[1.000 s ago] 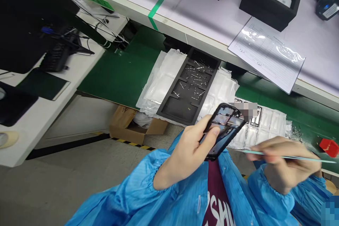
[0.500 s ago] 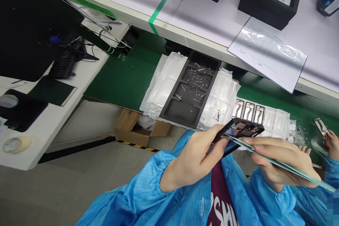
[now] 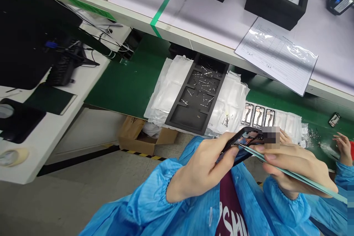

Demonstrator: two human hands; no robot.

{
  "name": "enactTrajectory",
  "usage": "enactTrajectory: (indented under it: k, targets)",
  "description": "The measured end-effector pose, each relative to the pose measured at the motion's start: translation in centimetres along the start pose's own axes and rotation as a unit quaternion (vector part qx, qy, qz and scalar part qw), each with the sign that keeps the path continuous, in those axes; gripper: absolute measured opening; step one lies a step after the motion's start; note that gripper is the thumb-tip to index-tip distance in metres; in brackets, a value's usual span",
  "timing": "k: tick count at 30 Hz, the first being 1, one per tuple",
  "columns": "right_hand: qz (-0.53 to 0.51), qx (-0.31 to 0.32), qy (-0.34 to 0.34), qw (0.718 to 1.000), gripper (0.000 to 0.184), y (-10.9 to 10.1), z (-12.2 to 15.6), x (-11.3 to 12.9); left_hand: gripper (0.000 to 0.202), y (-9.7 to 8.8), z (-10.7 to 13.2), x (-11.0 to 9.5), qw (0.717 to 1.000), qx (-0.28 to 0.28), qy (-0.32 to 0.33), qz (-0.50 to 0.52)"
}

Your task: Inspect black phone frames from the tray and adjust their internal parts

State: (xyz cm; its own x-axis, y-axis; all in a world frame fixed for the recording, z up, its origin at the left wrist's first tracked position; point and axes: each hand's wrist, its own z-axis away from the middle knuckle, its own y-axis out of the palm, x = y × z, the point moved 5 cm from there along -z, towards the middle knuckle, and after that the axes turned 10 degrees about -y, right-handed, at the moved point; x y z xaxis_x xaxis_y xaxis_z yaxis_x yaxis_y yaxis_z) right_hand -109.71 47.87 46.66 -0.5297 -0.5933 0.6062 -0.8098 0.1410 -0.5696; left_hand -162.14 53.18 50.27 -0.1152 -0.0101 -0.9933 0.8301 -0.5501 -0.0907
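My left hand (image 3: 203,164) is closed around one end of an opened smartphone housing (image 3: 250,136), its thumb on the near edge. The housing is dark, tilted, with small parts showing inside; a blurred patch covers its far right end. In my right hand (image 3: 301,166) is a pair of teal tweezers (image 3: 293,175), gripped between thumb and fingers. The tweezers' tips reach into the housing beside my left thumb. Whether they pinch a part is too small to tell. Beyond my hands, a black foam tray (image 3: 189,116) carries several small metallic strips.
White plastic trays (image 3: 171,84) flank the foam tray; several phone housings (image 3: 258,115) lie in another at right. A co-worker's hand (image 3: 344,147) is at far right near a loose phone housing (image 3: 334,119). A shelf (image 3: 210,25) overhangs the green bench (image 3: 124,88). Below stands a cardboard box (image 3: 135,136).
At right, the co-worker's hand has let go of a phone housing, now lying on the green bench, and another hand shows behind mine. My hands keep nearly the same pose; the view shifted slightly.
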Motion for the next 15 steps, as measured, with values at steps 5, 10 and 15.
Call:
enactTrajectory:
  k: [5,10,15]
  targets:
    - [0.009,-0.007,0.001,1.0,0.012,11.4,-7.6,12.6,0.013,0.1,0.2,-0.1,1.0,0.004,0.007,-0.004]
    - [0.042,0.045,0.01,0.998,0.022,21.2,-11.7,22.1,0.014,0.1,0.4,-0.2,1.0,0.006,0.013,-0.007]
    - [0.039,0.094,-0.033,0.994,0.02,21.0,-12.3,22.3,0.012,0.2,0.5,-0.4,0.999,-0.002,0.043,-0.014]
